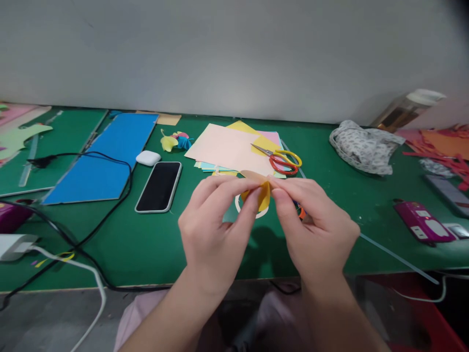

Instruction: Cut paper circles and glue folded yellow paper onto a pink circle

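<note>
Between my two hands is a small folded piece of yellow paper [264,196], held above the table. My left hand [220,220] pinches it between thumb and forefinger. From the other side, the thumb and forefinger of my right hand [315,225] are closed on its upper right edge. A white ring [263,214] shows partly behind the paper; my hands hide the rest. Just beyond lies a stack of coloured paper sheets [222,144], pale pink on top. Scissors [284,160] with red and yellow handles rest on the stack's right side.
On the green table [205,264] are a phone [159,187], a white earbud case [148,158], small paper shapes [176,141] and a blue board [106,161]. Cables [98,234] cross the left. At right lie a patterned cloth [366,146], a purple device [423,221] and a bottle [408,110].
</note>
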{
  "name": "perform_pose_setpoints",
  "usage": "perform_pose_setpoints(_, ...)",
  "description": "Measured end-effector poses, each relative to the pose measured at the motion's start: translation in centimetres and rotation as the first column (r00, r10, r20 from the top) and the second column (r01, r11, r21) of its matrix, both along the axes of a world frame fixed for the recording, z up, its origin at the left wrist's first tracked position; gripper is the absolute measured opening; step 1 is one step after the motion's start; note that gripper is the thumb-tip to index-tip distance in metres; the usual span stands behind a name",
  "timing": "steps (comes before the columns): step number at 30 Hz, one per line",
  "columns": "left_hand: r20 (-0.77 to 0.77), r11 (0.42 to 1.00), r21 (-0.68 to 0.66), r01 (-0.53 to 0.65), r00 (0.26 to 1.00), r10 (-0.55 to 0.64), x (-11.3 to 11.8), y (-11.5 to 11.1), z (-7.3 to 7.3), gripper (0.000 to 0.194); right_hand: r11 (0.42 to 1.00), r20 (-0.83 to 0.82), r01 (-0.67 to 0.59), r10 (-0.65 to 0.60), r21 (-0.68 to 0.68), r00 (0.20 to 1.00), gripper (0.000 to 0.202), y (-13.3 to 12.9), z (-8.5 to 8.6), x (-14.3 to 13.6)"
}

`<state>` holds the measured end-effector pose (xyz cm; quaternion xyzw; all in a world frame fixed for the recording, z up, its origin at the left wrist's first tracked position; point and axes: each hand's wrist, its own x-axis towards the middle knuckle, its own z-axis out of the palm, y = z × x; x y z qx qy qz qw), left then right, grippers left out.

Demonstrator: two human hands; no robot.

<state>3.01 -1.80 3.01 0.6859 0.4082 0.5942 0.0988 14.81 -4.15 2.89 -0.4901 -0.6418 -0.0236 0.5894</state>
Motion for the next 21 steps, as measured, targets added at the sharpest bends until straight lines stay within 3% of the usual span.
perform_pose_setpoints(12, -0.112, 0.999, 0.010, -0.039, 0.993, 0.040, -0.22, -0.08, -0.08, 0.010, 1.000, -0.003, 0.013, -0.013, -0.024, 1.000, 0.017, -0.08, -0.03, 0.00)
perform_pose_setpoints(21, -0.080, 0.999, 0.030, -0.043, 0.996, 0.045, -0.12, -0.04, -0.08, 0.009, 1.000, -0.012, 0.000, -0.001, -0.023, 1.000, 0.017, -0.05, -0.01, -0.04)
